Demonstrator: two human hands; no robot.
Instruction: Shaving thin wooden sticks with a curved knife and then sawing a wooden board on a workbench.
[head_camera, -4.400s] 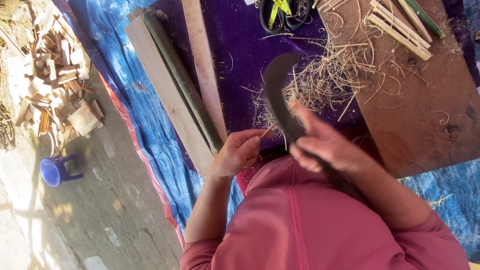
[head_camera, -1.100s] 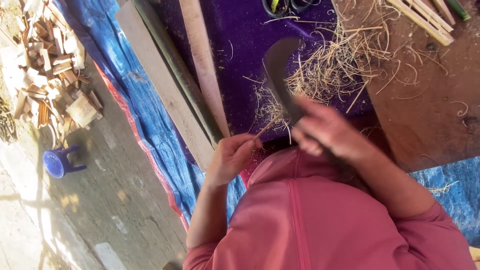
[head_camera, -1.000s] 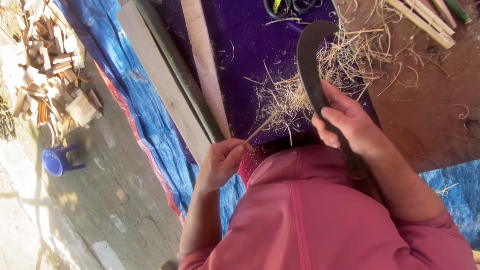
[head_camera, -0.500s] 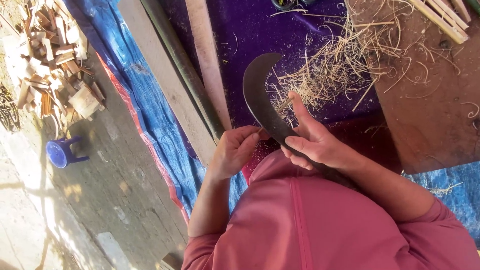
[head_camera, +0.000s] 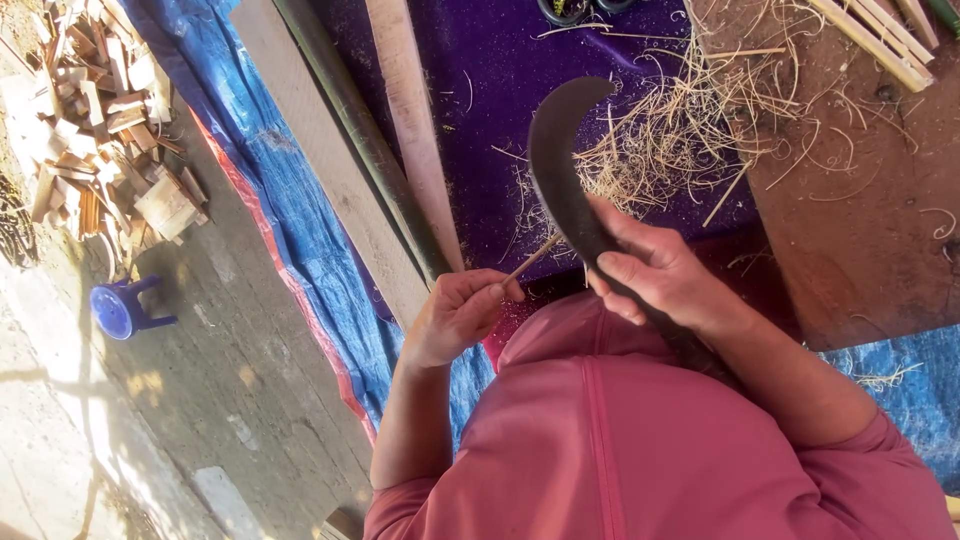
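**Curved blade meeting a thin stick at frame centre**

No packages, labels or signs are showing anywhere in this view, so there is nothing of that kind to place.

You are looking down past your pink shirt (head_camera: 640, 440), which is filling the lower right of the frame. A purple sheet (head_camera: 480, 90) is lying across the upper middle, with a blue tarp (head_camera: 270, 170) spreading to its left. Long wooden planks (head_camera: 330, 190) are running diagonally from the top edge toward the centre, along the tarp. Pale wood shavings (head_camera: 690, 130) are lying scattered in the upper right, spilling onto a brown board (head_camera: 860, 230). Chopped wood pieces (head_camera: 100, 130) are sitting piled at upper left, and a blue stool (head_camera: 118, 308) is standing on the concrete at the left edge.

Your left hand (head_camera: 455, 318) is pinching the thin stick (head_camera: 532, 260), which is slanting from that hand up and to the right. Your right hand (head_camera: 665, 275) is gripping the curved knife (head_camera: 565, 170) around its handle. The dark blade is rising toward the top of the frame, its tip hooking rightward. The stick's far end is reaching the blade near frame centre; whether the two are touching you cannot tell.
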